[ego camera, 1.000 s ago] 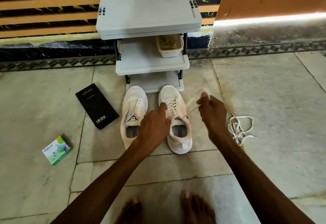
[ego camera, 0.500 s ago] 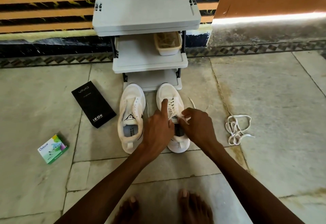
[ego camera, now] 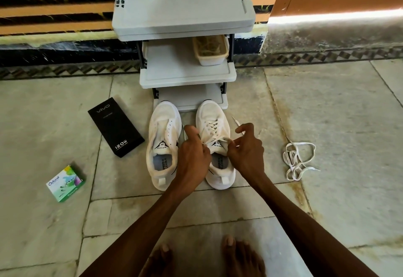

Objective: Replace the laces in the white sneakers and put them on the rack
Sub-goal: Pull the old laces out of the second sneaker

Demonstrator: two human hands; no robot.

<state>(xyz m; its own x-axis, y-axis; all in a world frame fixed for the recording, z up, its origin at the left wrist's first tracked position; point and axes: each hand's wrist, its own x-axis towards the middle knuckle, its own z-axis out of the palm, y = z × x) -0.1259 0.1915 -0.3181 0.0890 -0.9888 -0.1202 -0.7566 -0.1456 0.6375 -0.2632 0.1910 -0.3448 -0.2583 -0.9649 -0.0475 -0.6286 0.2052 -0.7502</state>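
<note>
Left sneaker (ego camera: 162, 124): white, unlaced, on the floor with its toe at the foot of the grey rack (ego camera: 185, 73). Right sneaker (ego camera: 214, 121): just beside it, threaded with a white lace (ego camera: 212, 127). Left hand (ego camera: 193, 152) and right hand (ego camera: 246, 150): fingers curled, each pinching a lace end over the tongue. Loose lace (ego camera: 297, 160): heaped on the floor, well to the right. Black box (ego camera: 115, 127), green box (ego camera: 65, 184): on the floor, left.
</note>
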